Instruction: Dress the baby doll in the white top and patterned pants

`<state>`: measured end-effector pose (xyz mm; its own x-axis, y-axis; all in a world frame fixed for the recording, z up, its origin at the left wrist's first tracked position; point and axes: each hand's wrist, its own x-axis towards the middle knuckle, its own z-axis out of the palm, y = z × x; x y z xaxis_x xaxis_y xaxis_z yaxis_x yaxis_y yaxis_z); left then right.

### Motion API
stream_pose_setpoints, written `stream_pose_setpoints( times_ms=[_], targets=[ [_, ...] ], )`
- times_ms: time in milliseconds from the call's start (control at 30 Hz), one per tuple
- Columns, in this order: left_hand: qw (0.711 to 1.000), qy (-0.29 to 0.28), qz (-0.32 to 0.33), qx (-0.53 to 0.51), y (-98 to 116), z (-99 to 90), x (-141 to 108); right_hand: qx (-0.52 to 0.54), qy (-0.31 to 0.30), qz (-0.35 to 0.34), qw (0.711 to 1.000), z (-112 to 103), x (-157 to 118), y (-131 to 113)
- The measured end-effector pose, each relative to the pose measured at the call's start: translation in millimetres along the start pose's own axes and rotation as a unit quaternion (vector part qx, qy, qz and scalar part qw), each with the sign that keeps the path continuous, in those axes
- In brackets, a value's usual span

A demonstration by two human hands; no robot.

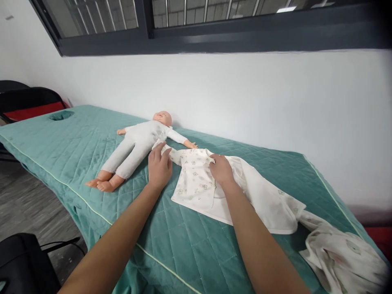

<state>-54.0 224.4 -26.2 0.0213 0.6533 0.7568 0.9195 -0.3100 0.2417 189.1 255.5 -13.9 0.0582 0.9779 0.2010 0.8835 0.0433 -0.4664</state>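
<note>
A small white baby shirt (194, 175) with a sparse animal print lies spread on the green quilted bed cover, its front opened to the right. My right hand (222, 168) is closed on the edge of the front panel near the neckline. My left hand (159, 165) is at the sleeve on the left, its fingers bent and the thumb apart from them. The sleeve end (158, 143) shows just beyond my left fingertips. Close by on the left, a baby doll (134, 141) in a pale grey-white bodysuit lies on its back with arms spread.
A crumpled printed cloth (346, 257) lies on the bed (92, 151) at the lower right. White wall (260, 98) and a dark window frame (214, 41) run behind the bed. Black-and-red chairs (33, 104) stand at the left; a black object (27, 261) is at the lower left.
</note>
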Motion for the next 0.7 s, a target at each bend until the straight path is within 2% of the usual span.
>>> stream_pose_setpoints(
  times_ms=[133,233,400,700],
  targets=[
    [0.993,-0.063,0.094,-0.034,0.7,2.6,-0.5,0.012,-0.012,0.04,0.999,-6.1,-0.9,-2.2],
    [0.984,-0.122,0.117,-0.052,1.9,7.3,-0.5,0.003,-0.017,0.051,0.999,-9.7,-1.5,-3.5],
    [0.978,-0.205,0.036,-0.016,6.3,10.0,1.1,-0.009,-0.031,0.057,0.998,-11.4,1.2,1.4],
    [0.956,-0.286,-0.061,0.032,-2.5,22.0,8.0,-0.015,-0.046,0.066,0.997,-11.5,2.8,6.5]
  ],
)
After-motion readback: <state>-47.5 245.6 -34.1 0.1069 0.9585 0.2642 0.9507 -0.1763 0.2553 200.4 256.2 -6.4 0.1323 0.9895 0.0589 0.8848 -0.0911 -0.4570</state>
